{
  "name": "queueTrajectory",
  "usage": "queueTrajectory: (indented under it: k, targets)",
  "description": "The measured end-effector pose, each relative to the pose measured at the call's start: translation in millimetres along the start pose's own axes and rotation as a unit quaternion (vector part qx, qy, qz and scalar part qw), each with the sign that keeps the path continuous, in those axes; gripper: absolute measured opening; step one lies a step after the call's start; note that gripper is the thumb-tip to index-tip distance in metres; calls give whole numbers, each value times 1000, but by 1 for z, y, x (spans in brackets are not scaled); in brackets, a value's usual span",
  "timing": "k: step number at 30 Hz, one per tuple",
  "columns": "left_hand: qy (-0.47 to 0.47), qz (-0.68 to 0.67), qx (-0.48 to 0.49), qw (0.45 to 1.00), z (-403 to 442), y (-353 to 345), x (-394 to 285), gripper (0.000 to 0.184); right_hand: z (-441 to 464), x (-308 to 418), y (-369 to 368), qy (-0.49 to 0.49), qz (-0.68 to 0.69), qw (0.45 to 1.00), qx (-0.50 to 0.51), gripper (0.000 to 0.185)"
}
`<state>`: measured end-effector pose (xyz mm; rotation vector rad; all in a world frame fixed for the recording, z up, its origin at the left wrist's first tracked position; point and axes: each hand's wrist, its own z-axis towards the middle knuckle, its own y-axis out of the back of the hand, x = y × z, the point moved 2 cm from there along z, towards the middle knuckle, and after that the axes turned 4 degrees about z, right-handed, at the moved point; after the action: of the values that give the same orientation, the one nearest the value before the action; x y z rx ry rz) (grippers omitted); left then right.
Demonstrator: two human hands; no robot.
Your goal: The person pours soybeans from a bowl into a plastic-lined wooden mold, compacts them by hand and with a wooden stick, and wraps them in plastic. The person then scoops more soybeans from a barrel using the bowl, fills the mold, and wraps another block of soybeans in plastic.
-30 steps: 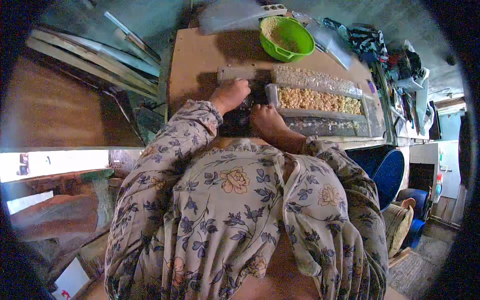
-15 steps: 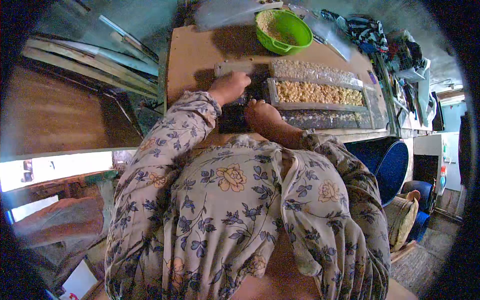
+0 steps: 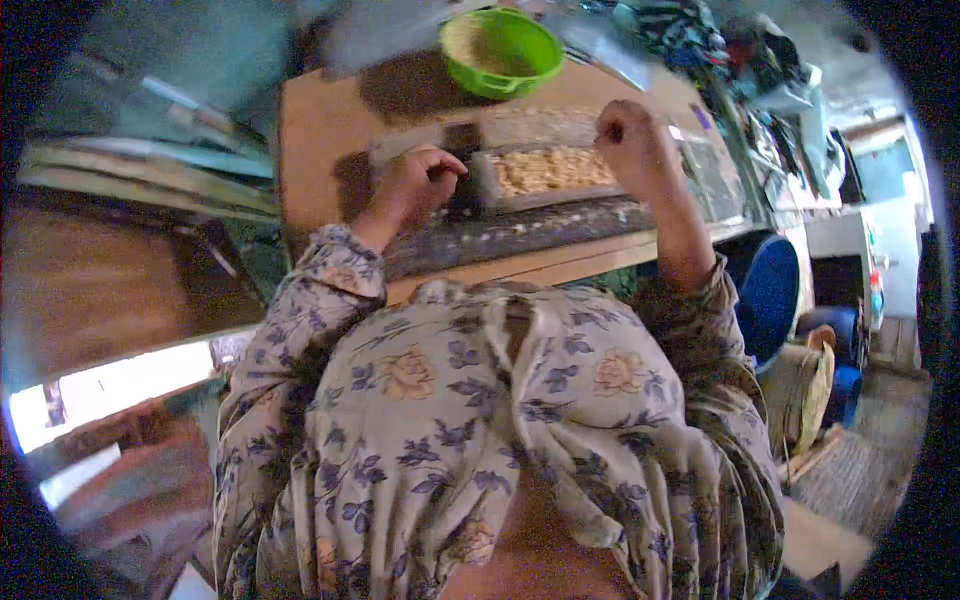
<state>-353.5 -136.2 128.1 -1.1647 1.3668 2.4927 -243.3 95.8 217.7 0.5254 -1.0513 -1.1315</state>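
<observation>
My left hand [image 3: 418, 187], fingers curled, is over the left end of a long dark tray [image 3: 540, 226]. Whether it holds anything is hidden. To the right, my right hand [image 3: 635, 145] is raised over the right part of a framed strip of pale, grain-like pieces [image 3: 555, 172], its fingers curled round with a dark gap between them. I cannot make out anything in it. A second strip under clear plastic [image 3: 540, 127] lies behind. Dark specks and pale crumbs mark the dark tray nearest me.
A green bowl [image 3: 502, 55] with pale grains stands at the back of the brown board [image 3: 325, 120]. Wooden planks [image 3: 140, 180] lie at the left. Plastic bags and cloths crowd the back right, and a blue barrel [image 3: 770, 300] stands below right.
My right hand has left its place beside my left hand and moved right, over the pale strip. My left hand has shifted slightly. The view has swung, and the bowl now appears further left.
</observation>
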Motion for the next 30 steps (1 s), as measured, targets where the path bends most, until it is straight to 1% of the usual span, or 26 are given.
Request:
queueTrajectory:
  k: [1, 2, 3, 4, 6, 7, 8, 9, 10, 12, 13, 14, 15, 17, 18, 19, 20, 21, 22, 24, 25, 26, 27, 28, 30]
  targets:
    - [5, -14, -11, 1000, 11, -1, -20, 12, 0, -29, 13, -13, -14, 1000, -7, 9]
    - [9, -26, -21, 999, 23, -4, -35, 12, -3, -65, 21, -118, 20, 993, 1, 8]
    - [-28, -19, -25, 999, 38, -13, -42, 12, -10, -94, 29, -220, 58, 974, 6, 7]
    - [-41, -26, -17, 999, 53, -23, -53, 12, -19, -113, 39, -230, 49, 972, -5, 7]
    - [62, -73, 93, 991, 85, -49, -75, 13, -33, -150, 49, -270, 176, 946, -13, 10]
    - [20, -63, 92, 994, 102, -67, -78, 16, -38, -174, 46, -281, 155, 947, 26, 14]
    - [29, -62, 111, 991, 117, -86, -84, 16, -44, -198, 37, -282, 155, 946, 22, 14]
    - [40, -62, 129, 989, 131, -105, -90, 17, -52, -222, 23, -273, 275, 921, 25, 10]
    - [34, -84, 133, 987, 143, -125, -94, 17, -53, -226, 22, -259, 391, 883, 30, 8]
    - [31, -107, 136, 984, 168, -172, -96, 18, -57, -229, 24, -357, 352, 865, -17, 9]
    - [51, -129, 139, 981, 180, -197, -95, 18, -55, -231, 27, -289, 177, 941, 13, 11]
    - [71, -150, 141, 976, 190, -216, -98, 18, -52, -233, 28, -207, -4, 977, 43, 13]
    - [75, -148, 140, 976, 197, -228, -108, 18, -50, -238, 26, -205, -1, 978, 45, 13]
    - [79, -98, 118, 985, 208, -246, -128, 20, -46, -243, 22, -126, -118, 981, 88, 30]
    - [84, -96, 115, 985, 214, -257, -132, 20, -44, -246, 19, -84, -175, 975, 109, 41]
    - [92, -49, 106, 989, 219, -266, -135, 20, -42, -248, 18, -97, -113, 982, 114, 33]
    - [100, -2, 98, 990, 223, -272, -135, 20, -40, -260, 13, -92, -108, 983, 117, 33]
    - [133, -16, 106, 985, 224, -267, -143, 20, -38, -271, 7, -75, -141, 976, 150, 19]
    - [141, -15, 102, 985, 224, -270, -141, 20, -37, -281, 2, -58, -174, 966, 181, 14]
    - [118, -17, 119, 986, 227, -273, -134, 19, -40, -290, 4, -53, -145, 970, 188, 15]
    - [127, -15, 113, 985, 227, -270, -128, 19, -40, -286, 10, -54, -119, 973, 191, 16]
    - [80, -37, 57, 994, 227, -263, -122, 17, -40, -281, 17, -44, -113, 973, 196, 16]
    - [35, -56, -1, 998, 221, -253, -114, 16, -39, -273, 26, -85, -68, 978, 179, 17]
    - [52, -48, -10, 997, 212, -232, -113, 16, -39, -266, 30, -123, -21, 978, 166, 19]
    - [23, -17, -75, 997, 188, -165, -125, 15, -36, -260, 31, -49, -97, 987, 122, 15]
